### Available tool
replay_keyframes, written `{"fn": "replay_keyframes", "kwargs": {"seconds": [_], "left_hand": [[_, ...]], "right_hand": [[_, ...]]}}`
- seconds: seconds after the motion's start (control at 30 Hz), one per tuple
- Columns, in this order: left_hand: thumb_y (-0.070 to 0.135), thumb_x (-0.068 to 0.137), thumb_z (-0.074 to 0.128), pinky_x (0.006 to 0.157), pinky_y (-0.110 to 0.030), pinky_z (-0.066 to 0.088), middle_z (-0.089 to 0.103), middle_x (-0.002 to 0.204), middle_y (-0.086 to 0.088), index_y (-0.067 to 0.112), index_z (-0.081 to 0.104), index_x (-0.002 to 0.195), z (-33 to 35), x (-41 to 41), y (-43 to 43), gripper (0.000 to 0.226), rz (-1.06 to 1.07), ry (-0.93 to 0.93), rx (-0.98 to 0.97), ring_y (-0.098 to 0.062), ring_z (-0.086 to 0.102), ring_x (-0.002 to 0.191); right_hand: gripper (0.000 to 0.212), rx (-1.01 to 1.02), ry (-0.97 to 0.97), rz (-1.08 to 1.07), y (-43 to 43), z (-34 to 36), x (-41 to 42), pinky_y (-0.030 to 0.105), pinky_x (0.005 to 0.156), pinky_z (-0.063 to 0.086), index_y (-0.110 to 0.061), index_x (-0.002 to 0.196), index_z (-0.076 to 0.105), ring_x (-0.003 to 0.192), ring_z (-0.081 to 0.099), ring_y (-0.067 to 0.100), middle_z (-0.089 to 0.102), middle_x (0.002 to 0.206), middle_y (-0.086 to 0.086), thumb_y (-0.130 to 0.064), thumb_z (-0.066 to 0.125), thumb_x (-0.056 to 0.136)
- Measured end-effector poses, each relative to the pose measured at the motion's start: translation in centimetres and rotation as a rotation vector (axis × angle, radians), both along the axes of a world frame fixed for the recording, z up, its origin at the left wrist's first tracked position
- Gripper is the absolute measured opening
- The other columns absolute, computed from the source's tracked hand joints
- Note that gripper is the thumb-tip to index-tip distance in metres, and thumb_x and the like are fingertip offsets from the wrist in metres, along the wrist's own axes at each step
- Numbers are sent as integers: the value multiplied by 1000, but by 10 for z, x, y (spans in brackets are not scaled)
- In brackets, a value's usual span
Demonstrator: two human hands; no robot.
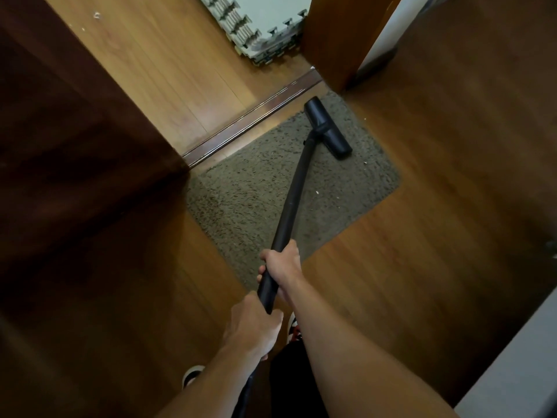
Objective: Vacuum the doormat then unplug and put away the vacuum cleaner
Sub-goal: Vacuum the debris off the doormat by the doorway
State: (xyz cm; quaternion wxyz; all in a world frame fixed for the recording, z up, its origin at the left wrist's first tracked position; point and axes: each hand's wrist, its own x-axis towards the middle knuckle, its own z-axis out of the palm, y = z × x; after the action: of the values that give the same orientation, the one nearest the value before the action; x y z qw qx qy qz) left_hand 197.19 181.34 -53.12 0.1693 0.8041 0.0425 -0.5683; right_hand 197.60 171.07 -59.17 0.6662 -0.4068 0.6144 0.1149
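Observation:
A grey shaggy doormat [256,191] lies on the wooden floor in front of a door threshold. The black floor nozzle [327,128] of the vacuum cleaner rests on the mat's far right part. Its black wand [297,188] runs back toward me. My right hand [281,265] is wrapped around the wand higher up. My left hand [254,325] grips the wand's lower end, where the hose begins. A few pale crumbs dot the mat's right side. The vacuum's body and plug are out of view.
A dark wooden door [75,146] stands at the left. A threshold strip [256,116] crosses beyond the mat. Stacked foam puzzle mats [256,22] lie in the far room. A door frame [337,40] rises at upper right. My feet [294,328] show below the hands.

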Motion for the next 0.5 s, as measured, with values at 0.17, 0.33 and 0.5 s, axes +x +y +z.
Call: {"fn": "replay_keyframes", "kwargs": {"seconds": [0.17, 0.33, 0.5], "left_hand": [[33, 93, 63, 43, -19, 49, 65, 82, -2, 21, 51, 106, 8, -8, 53, 21, -51, 2, 17, -10, 60, 47], [33, 93, 60, 45, -21, 40, 56, 78, 2, 21, 53, 103, 16, -13, 115, 18, -112, 28, 16, -9, 51, 48], [33, 92, 59, 57, -23, 43, 63, 88, 2, 25, 55, 103, 23, -21, 171, 14, -131, 97, 32, -12, 59, 68]], "right_hand": [[40, 25, 1, -14, 53, 6, -11, 30, 48, 51, -19, 124, 36, 56, 53, 18, 52, 91, 15, -1, 58, 95], [39, 35, 39, -33, 114, 11, -24, 29, 47, 50, -18, 123, 36, 57, 53, 19, 52, 92, 14, -1, 57, 95], [39, 33, 79, -31, 174, 15, -43, 29, 48, 52, -19, 126, 35, 56, 55, 17, 54, 93, 13, -3, 55, 97]]}}
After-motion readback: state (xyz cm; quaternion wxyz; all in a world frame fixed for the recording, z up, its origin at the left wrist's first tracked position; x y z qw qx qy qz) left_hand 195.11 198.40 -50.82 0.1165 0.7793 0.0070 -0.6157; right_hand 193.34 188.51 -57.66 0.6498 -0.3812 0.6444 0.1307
